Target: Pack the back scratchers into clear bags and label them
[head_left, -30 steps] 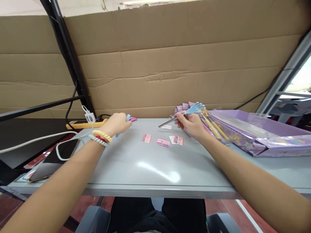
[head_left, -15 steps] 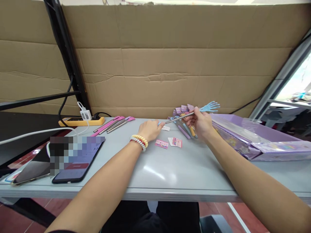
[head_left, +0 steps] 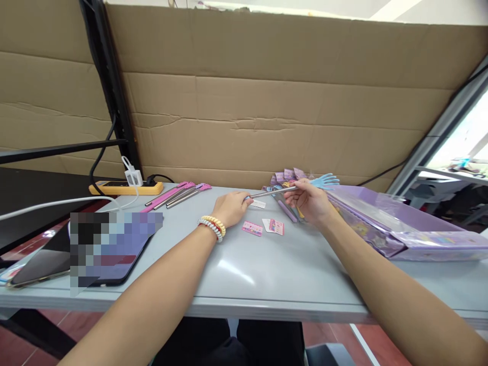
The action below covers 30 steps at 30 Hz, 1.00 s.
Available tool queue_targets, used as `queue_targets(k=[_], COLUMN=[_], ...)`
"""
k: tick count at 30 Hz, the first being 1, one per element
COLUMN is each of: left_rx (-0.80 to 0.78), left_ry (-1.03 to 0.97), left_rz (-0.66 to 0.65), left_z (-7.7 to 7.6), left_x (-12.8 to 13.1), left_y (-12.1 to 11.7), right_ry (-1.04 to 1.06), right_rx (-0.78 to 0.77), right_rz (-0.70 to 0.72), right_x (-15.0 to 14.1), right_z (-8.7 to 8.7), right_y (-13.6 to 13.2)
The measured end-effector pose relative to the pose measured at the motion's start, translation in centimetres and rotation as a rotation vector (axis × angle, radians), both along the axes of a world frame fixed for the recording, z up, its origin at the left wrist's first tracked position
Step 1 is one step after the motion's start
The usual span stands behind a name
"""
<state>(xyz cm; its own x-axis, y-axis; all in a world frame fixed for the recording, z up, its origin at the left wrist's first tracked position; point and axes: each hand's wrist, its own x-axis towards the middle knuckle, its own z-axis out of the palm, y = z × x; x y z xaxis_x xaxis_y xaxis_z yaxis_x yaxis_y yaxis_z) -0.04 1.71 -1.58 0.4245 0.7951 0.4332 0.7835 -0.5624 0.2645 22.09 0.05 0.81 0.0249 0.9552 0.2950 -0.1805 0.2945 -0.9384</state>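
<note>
A back scratcher point(head_left: 272, 192) with a metal rod and a light blue hand-shaped head spans the gap between my two hands. My left hand point(head_left: 232, 208), beaded bracelets at its wrist, is closed around the handle end and hides most of it. Farther right, my right hand point(head_left: 310, 201) pinches the rod close to the blue head. Below the rod lie a pink printed card point(head_left: 252, 229) and another pink card point(head_left: 276, 226) overlapping a white one. A white slip point(head_left: 258, 204) rests beside my left fingers. Behind my right hand is a pile of packaged back scratchers point(head_left: 284, 206).
Pink back scratchers point(head_left: 183, 194) lie at the back left, before a yellow power strip point(head_left: 125, 188) with a white charger. Two phones point(head_left: 129, 254) lie at the left edge, partly blurred. A purple box point(head_left: 419, 239) stands at right. Cardboard point(head_left: 267, 101) walls the back.
The rod now lies at a flatter angle, with its blue head slightly lower. My right hand has shifted a little left and down. Both hands keep their hold; the camera view has tilted slightly.
</note>
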Motion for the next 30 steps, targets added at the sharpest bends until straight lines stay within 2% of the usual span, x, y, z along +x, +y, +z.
queue_targets(k=[17, 23, 30], left_rx=[0.048, 0.033, -0.044], left_ry=[0.011, 0.056, 0.079], left_rz=[-0.098, -0.051, -0.123], left_z=[0.2, 0.2, -0.1], left_x=[-0.2, -0.4, -0.5], left_y=[-0.7, -0.5, -0.1], right_ry=[-0.026, -0.189, -0.324], right_rx=[-0.069, -0.133, -0.131], right_rz=[0.154, 0.085, 0.008], right_x=[0.1, -0.3, -0.2], right_z=[-0.8, -1.1, -1.5], right_y=[0.7, 0.8, 1.0])
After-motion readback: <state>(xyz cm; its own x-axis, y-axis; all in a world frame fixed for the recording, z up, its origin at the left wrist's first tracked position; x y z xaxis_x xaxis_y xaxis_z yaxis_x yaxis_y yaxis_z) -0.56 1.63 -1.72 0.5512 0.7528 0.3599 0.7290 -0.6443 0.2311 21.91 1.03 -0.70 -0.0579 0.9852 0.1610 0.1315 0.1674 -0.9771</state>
